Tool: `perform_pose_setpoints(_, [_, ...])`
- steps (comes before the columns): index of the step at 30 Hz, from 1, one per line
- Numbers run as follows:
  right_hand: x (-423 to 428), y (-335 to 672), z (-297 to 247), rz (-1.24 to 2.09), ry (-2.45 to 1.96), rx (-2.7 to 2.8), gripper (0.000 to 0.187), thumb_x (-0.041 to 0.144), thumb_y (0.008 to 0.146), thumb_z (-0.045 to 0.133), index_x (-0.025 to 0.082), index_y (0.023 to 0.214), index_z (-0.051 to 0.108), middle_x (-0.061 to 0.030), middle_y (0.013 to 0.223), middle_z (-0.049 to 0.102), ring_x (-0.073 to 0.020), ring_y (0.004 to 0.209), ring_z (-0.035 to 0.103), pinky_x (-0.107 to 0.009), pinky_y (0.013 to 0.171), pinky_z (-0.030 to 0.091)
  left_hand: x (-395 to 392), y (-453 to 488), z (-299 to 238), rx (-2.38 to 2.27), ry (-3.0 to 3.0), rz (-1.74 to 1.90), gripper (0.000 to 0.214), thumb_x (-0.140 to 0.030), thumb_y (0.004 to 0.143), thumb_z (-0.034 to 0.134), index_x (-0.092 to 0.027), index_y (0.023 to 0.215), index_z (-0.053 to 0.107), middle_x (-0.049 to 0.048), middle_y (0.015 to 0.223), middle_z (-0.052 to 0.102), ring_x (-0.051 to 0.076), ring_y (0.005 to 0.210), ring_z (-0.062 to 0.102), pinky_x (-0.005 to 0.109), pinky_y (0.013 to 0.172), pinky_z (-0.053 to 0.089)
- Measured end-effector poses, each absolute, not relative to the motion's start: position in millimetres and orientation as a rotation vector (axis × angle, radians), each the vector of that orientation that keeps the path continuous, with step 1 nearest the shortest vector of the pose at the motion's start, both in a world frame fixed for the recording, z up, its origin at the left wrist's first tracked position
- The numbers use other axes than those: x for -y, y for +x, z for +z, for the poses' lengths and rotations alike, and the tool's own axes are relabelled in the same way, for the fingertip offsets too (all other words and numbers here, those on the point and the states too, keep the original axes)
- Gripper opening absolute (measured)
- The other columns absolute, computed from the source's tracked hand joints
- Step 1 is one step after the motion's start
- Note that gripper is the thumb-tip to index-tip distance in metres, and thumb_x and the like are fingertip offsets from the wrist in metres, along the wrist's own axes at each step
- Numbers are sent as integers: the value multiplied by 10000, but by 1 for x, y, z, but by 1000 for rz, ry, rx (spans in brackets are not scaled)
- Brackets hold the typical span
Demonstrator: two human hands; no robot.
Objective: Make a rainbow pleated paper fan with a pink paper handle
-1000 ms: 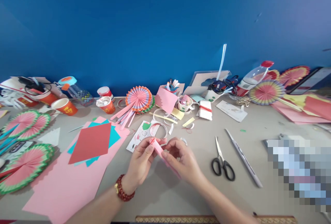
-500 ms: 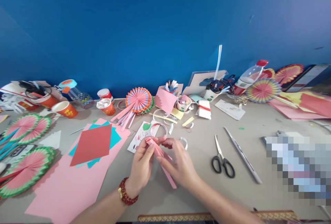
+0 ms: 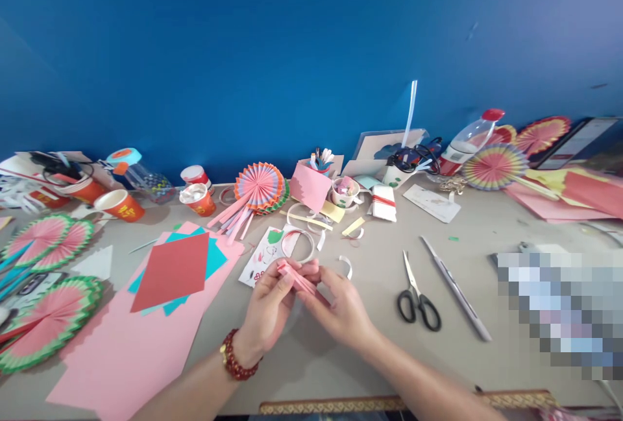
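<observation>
Between my two hands is a narrow folded strip of pink paper point(image 3: 298, 278). My left hand point(image 3: 270, 304) pinches its upper left end, the thumb lying on top. My right hand point(image 3: 343, 304) grips the lower right part with thumb and fingers, covering that end. Just beyond the fingertips lies a roll of tape point(image 3: 298, 246), on a white card with drawings point(image 3: 263, 255). Right of my right hand are black-handled scissors point(image 3: 417, 301) with the blades slightly parted, and a long grey pen-like tool point(image 3: 455, 288).
Pink sheets point(image 3: 131, 356) with a red paper square point(image 3: 172, 272) lie on the left. Finished paper fans point(image 3: 53, 324) rest at far left. Paper cups point(image 3: 119, 205), a pleated fan point(image 3: 257, 186) and a plastic bottle point(image 3: 470, 142) line the blue wall. A blurred-out object point(image 3: 559, 311) is at right.
My right hand has closed over the strip, and the long tail that hung below it no longer shows. The left hand keeps its pinch. The view has shifted very slightly.
</observation>
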State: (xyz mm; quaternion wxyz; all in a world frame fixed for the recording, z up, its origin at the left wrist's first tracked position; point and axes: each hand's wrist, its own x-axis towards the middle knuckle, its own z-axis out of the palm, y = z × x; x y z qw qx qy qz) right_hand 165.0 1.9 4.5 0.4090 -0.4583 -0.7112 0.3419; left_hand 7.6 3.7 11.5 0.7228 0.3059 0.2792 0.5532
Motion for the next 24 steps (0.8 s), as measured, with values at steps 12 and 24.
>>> perform_pose_setpoints(12, [-2,163,1,624,-1109,1907,177,378,956,579,208,963,627,-48,832,695,-204,770,642,-295,683,467,-9,2,8,-606,675,1227,292,-440,889,709,-203,1060,715,117,1136,753,297,1142,675,457,994,518])
perform_pose_setpoints(24, [-6,164,-1,451,-1009,1936,191,384,971,590,207,903,563,-29,750,640,-181,685,598,-275,614,432,-11,-1,4,-676,727,1270,171,-373,848,764,-206,883,753,79,983,779,264,1032,714,420,935,551])
